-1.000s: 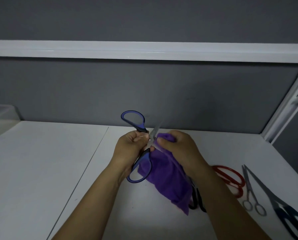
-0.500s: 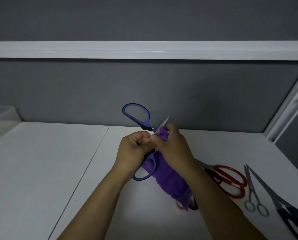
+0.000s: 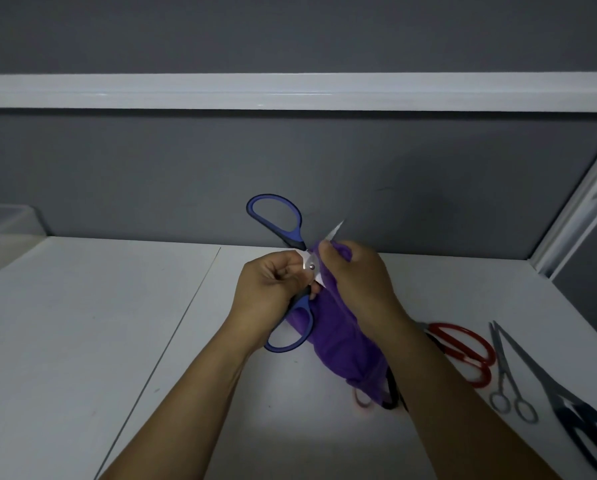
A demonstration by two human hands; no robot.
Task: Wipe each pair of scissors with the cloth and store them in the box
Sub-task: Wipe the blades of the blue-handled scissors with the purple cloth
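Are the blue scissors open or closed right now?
Open. The blue scissors have their handle loops spread wide, one above the left hand, one below, and a blade tip pokes past the purple cloth.

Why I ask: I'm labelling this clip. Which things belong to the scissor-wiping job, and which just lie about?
Job: blue scissors, purple cloth, red scissors, silver scissors, dark-handled scissors, box.
Lying about: nothing loose; only white desk, wall rail.

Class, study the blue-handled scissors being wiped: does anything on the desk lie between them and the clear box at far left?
Nothing visible does. Bare desk lies between the blue-handled scissors, held by the left hand while the right hand grips the cloth, and the box. The other scissors lie to the right.
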